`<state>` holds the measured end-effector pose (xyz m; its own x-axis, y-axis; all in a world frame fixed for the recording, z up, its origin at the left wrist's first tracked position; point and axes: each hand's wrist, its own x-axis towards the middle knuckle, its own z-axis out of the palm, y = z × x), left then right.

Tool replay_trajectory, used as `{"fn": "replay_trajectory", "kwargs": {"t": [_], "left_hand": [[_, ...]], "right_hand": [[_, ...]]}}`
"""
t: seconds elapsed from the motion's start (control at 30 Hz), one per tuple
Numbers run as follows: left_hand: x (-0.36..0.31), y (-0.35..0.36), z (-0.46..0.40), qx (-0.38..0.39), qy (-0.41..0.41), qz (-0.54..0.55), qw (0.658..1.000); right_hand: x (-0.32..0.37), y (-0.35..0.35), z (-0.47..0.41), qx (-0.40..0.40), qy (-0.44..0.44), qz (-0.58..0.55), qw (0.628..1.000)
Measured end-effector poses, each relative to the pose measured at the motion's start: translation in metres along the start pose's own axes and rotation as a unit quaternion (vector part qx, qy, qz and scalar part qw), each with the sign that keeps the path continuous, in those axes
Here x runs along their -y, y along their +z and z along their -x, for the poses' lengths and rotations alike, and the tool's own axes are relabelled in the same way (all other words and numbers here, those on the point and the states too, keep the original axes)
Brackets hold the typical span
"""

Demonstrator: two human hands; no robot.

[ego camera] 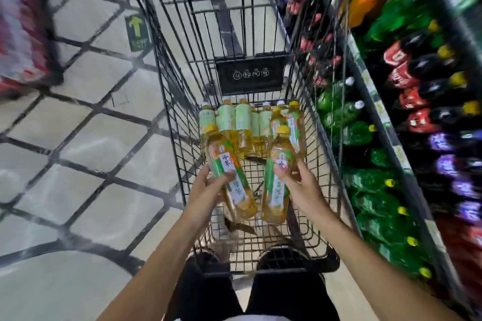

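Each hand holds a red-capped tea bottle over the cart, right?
Not quite: the caps are yellow, not red. The head view shows the left hand gripping the left bottle and the right hand gripping the right bottle over the cart.

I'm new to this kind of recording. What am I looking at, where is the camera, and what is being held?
There is no machine here. A person wears one camera on the head, looking forward and down, so you see their own arms. The left hand grips one tea bottle with a yellow cap and green label, and the right hand grips a second tea bottle of the same kind. Both are over a wire shopping cart. At its far end lie more bottles of tea. On the right is a store shelf of soft-drink bottles. On the tiled floor is a green arrow sticker.
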<state>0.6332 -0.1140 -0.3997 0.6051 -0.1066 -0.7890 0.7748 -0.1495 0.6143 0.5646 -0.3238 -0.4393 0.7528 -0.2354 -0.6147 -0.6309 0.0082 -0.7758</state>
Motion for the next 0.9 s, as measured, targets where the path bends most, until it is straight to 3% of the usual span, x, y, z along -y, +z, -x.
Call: {"fn": "replay_trajectory", "kwargs": {"t": [0.2, 0.43, 0.67, 0.9], "left_hand": [[-0.032, -0.012, 0.086, 0.074, 0.079, -0.033, 0.994], [-0.002, -0.05, 0.169, 0.155, 0.163, -0.089, 0.97], [0.019, -0.074, 0.272, 0.281, 0.291, -0.148, 0.903], [0.055, -0.016, 0.368, 0.379, 0.285, -0.196, 0.858]], "right_hand": [[0.037, -0.008, 0.103, -0.075, -0.055, -0.056, 0.994], [0.031, 0.014, 0.234, -0.174, -0.111, -0.045, 0.977], [0.01, 0.035, 0.367, -0.233, -0.137, -0.059, 0.961], [-0.042, 0.019, 0.505, -0.358, -0.158, -0.155, 0.907]]}}
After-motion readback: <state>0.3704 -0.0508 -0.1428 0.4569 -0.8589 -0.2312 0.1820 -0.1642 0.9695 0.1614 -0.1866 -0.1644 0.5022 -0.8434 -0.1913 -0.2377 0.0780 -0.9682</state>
